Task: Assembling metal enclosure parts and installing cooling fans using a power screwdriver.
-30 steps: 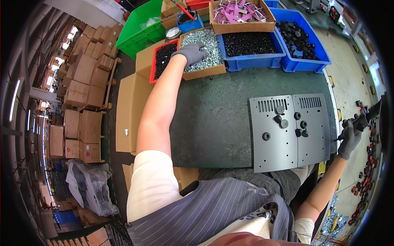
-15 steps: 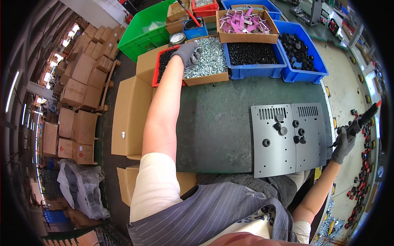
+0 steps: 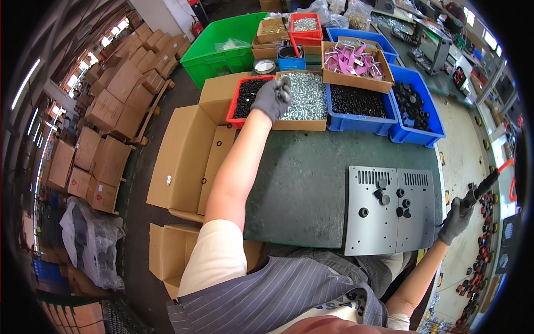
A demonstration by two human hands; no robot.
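Note:
My left hand (image 3: 269,100), in a grey glove, is raised at the near left corner of a cardboard box of small silver fasteners (image 3: 307,96). Its fingers are curled; what they hold, if anything, is too small to make out. Beside it stands a red bin of small black parts (image 3: 236,111). At the far right my gloved right hand (image 3: 457,221) grips a black power screwdriver (image 3: 474,195) with an orange-red hose at its end. Two grey perforated metal panels (image 3: 372,228) lie side by side on the table, with several round black knobs (image 3: 364,212) on top.
Two blue bins with black parts (image 3: 364,125) stand beyond the panels; a carton of purple pieces (image 3: 356,80) rests above one. An open cardboard box (image 3: 178,156) is left of the dark green table (image 3: 295,189). A green crate (image 3: 222,61) stands behind.
My view has shifted, so the table sits lower in it. My left hand has drawn back toward the box's near left corner. The screwdriver remains in my right hand.

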